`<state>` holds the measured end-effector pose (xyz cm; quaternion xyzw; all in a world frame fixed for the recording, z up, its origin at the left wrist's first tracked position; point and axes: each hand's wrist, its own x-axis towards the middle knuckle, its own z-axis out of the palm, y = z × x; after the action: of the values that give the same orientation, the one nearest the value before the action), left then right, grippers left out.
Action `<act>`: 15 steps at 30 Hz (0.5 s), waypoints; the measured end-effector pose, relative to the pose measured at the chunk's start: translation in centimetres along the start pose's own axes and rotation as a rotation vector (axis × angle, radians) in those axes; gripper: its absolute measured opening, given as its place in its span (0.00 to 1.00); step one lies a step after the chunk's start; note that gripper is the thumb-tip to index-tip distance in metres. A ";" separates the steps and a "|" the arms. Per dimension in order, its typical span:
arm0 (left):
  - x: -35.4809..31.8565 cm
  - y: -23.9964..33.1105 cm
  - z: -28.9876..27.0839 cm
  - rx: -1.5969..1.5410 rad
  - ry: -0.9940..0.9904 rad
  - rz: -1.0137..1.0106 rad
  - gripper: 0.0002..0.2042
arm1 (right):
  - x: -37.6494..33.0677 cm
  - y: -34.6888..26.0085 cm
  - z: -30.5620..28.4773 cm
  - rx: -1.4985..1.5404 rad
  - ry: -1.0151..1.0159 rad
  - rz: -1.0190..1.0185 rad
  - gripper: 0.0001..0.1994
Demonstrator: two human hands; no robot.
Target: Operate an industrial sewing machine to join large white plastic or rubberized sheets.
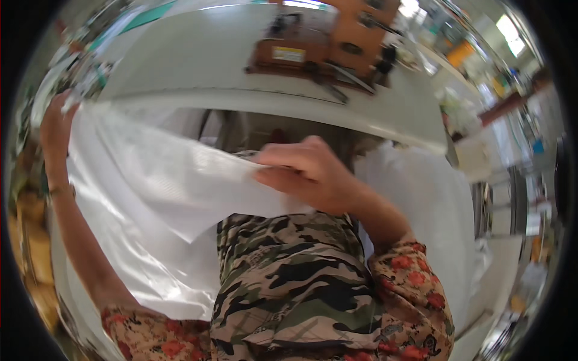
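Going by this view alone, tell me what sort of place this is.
Probably a sewing workshop: an orange-brown machine stands on a pale worktable, and white fabric stretches between the left hand and right hand.

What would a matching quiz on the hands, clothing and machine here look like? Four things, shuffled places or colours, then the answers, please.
Column one
1. Left hand
2. Machine
3. Right hand
4. Garment over the torso

Column two
A. Near the picture's middle, gripping the edge of the white cloth
B. Camouflage-patterned
C. Stretched out toward the picture's left rim
D. Orange-brown, on the pale table

Pairs: 1-C, 2-D, 3-A, 4-B
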<state>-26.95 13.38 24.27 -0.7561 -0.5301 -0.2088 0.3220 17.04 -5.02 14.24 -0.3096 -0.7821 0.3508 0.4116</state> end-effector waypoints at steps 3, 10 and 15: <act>-1.4 10.4 -2.9 -0.313 0.159 0.100 0.21 | 0.1 1.0 1.5 -0.191 0.118 0.012 0.06; -6.8 29.4 -5.7 -0.961 -0.319 0.427 0.21 | -2.6 2.8 2.0 -0.284 0.283 -0.090 0.06; -4.8 28.8 -4.1 -1.055 -0.338 0.448 0.11 | -5.6 5.0 2.2 -0.073 0.304 0.141 0.11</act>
<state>-1.58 0.62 16.34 -0.9300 -0.2264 -0.2477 -0.1498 18.71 -7.16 6.90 -0.4279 -0.6994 0.2992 0.4880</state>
